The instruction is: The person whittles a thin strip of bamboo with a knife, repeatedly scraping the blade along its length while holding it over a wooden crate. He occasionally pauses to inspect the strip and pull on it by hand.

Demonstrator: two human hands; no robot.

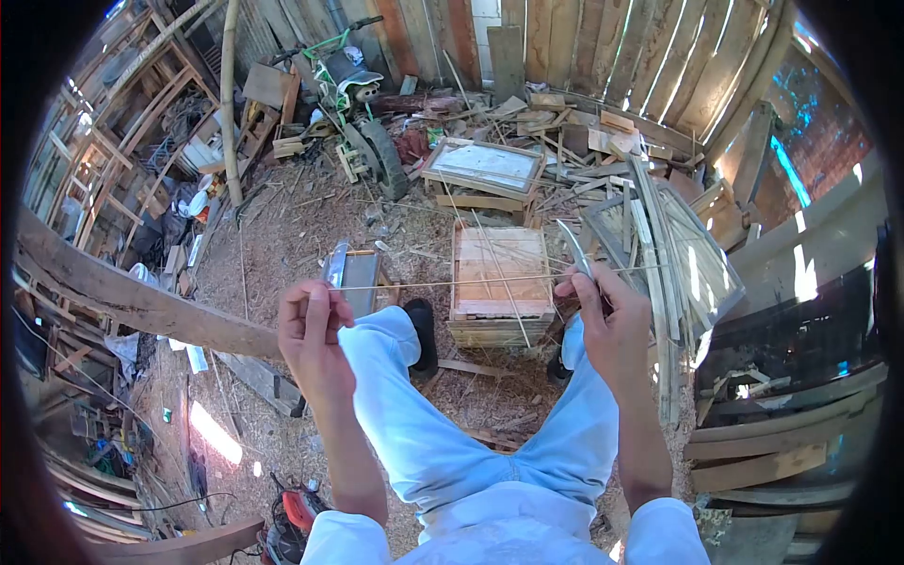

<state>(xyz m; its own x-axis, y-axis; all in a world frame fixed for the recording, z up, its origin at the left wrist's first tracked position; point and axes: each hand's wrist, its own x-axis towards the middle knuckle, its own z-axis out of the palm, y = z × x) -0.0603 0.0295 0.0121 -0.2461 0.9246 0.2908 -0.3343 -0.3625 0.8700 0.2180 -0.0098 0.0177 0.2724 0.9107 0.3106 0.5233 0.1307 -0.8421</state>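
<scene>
A thin light strip (424, 284) runs roughly level between my two hands, above my knees. My left hand (316, 330) pinches its left end, fingers closed. On the other side, my right hand (607, 311) is closed round a knife (574, 247) whose curved blade points up and away, and the strip passes by these fingers and on to the right. Beneath the strip stands a wooden crate (499, 273), with two more thin sticks (494, 259) lying across its top. A small grey-topped stool or board (360, 273) is beyond my left hand.
Framed panel (485, 168) and scrap wood (565, 132) lie ahead. A small motorbike (363, 132) stands at the back left. Long boards (654, 273) lean at the right. A curved beam (141, 287) crosses the left side. A red power tool (299, 508) sits at the lower left.
</scene>
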